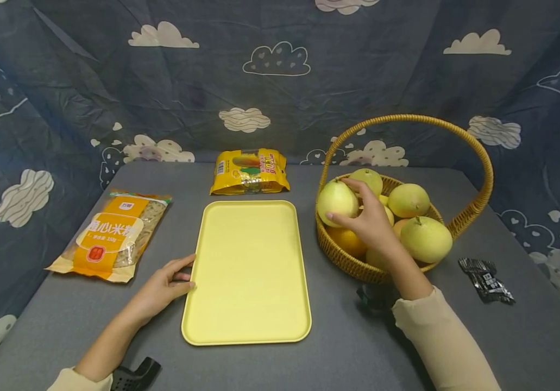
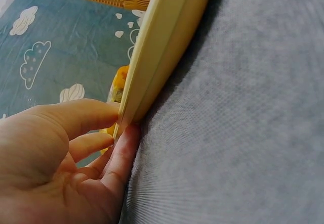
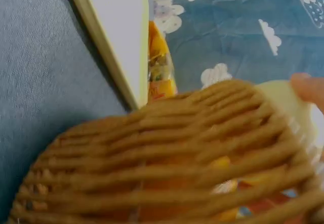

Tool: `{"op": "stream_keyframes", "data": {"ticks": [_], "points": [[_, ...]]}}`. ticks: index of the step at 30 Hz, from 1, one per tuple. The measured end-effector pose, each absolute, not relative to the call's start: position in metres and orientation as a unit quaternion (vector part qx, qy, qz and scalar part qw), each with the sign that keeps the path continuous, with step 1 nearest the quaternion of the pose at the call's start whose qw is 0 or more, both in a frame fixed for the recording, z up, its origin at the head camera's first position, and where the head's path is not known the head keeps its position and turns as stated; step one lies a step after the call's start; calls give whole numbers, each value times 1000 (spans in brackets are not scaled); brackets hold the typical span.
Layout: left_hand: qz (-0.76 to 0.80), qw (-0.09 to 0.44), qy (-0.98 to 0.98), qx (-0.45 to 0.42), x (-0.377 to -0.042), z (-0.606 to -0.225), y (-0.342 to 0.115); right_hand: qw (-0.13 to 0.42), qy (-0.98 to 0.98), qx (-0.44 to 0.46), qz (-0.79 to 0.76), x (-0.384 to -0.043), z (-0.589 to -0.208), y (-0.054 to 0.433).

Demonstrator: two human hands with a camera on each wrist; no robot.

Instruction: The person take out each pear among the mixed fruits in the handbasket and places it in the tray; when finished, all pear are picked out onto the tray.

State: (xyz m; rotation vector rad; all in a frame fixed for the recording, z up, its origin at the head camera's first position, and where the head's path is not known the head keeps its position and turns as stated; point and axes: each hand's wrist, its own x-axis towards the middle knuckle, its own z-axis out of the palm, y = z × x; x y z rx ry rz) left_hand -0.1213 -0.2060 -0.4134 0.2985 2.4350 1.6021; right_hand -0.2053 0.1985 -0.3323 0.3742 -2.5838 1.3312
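Observation:
A yellow rectangular tray (image 1: 247, 271) lies on the table, and my left hand (image 1: 169, 282) holds its left edge. In the left wrist view, thumb and fingers (image 2: 126, 148) meet at the tray's rim (image 2: 159, 47). My right hand (image 1: 375, 220) grips a pale green pear (image 1: 337, 202) at the left side of a wicker basket (image 1: 345, 266), thumb at the near side and fingers over the top. Other green fruit (image 1: 426, 239) and an orange (image 1: 348, 241) fill the basket. Woven strips of the basket (image 3: 167, 158) hide most of the pear in the right wrist view.
Behind the tray sits a yellow snack packet (image 1: 250, 171). A bag of noodles (image 1: 111, 236) in orange and clear plastic lies to the left. Right of the basket is a small black wrapped packet (image 1: 487, 279). The basket's tall handle (image 1: 409, 118) arches above the fruit.

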Motion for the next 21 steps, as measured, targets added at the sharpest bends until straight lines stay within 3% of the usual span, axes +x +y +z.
{"op": "stream_keyframes", "data": {"ticks": [8,16,21], "points": [[545,104,826,102,-121,-414,-206,144,-822,212,509,-187,-316,167],[543,102,827,102,-121,-415,-206,102,-789,261,547,-182,-299,103],[539,99,830,104,-122,-418,-207,65,-784,250,565,-203,-323,75]]}}
